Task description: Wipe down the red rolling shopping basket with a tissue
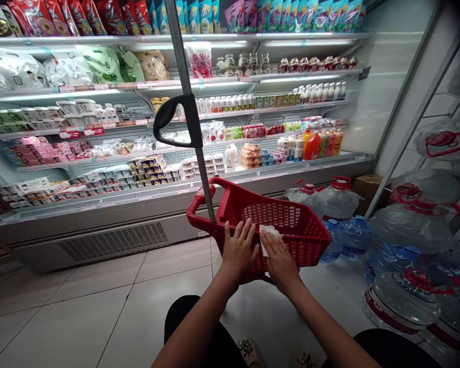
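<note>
A red plastic shopping basket with perforated sides stands in front of my knees. My left hand rests on its near side, just below the rim, with the fingers spread. Beside it, my right hand presses a white tissue against the same side near the rim. The tissue is partly hidden under the fingers. A long metal pole rises from the basket's left end. It carries a black loop handle partway up, and a red handle sits at the basket's end.
A lit refrigerated display with several shelves of packaged food and drinks runs across the back. Large water bottles crowd the floor at right, with smaller blue bottles close to the basket. Pale tiles cover the floor.
</note>
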`<state>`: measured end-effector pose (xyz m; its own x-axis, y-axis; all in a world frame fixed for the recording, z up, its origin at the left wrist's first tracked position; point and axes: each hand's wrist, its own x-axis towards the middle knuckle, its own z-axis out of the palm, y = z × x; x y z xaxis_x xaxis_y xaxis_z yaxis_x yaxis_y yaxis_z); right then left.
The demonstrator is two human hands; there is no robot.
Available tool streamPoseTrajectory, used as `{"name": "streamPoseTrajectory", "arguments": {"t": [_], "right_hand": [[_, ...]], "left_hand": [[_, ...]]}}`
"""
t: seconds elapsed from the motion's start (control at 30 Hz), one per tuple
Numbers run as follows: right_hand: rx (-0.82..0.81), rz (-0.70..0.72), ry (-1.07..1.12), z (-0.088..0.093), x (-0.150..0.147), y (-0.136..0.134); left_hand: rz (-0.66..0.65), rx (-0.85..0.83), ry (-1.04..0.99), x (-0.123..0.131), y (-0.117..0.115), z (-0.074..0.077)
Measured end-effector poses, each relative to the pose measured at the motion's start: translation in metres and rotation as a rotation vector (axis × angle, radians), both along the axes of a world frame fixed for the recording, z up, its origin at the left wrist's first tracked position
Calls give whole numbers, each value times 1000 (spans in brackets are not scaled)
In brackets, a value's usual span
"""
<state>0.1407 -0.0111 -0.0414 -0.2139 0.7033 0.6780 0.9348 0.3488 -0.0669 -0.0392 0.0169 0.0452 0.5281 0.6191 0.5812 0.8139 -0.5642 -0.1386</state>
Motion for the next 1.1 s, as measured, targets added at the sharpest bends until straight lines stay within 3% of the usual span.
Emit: {"name": "streamPoseTrajectory", "arguments": {"t": [0.07, 0.2, 0.3, 0.4, 0.53, 0.7, 0.8, 0.9, 1.03, 1.1], "right_hand": [[0, 9, 15, 3, 2, 0], [-5, -54, 64, 4, 34, -2], [-9, -93, 84, 0, 50, 0], [-5, -113, 112, -2, 47, 3], [-2, -25, 137, 9, 7, 13], [-30, 263, 237, 46, -77, 30], [-18, 335, 287, 57, -98, 33], [-16, 325, 256, 50, -75, 26], [-21, 160, 217, 32, -25, 11], [-15, 121, 216, 30, -19, 7]], "left_hand": [[13, 19, 0, -13, 6, 9], [72, 64, 5, -38, 17, 25], [97, 62, -40, -39, 18, 27], [130, 28, -106, -29, 13, 27], [152, -25, -122, -21, 7, 32], [159, -65, -109, -28, 2, 40], [161, -59, -106, -32, 1, 43], [167, -46, -100, -32, 1, 42], [190, -26, -92, -24, -1, 36], [187, -22, -88, -18, -2, 33]]}}
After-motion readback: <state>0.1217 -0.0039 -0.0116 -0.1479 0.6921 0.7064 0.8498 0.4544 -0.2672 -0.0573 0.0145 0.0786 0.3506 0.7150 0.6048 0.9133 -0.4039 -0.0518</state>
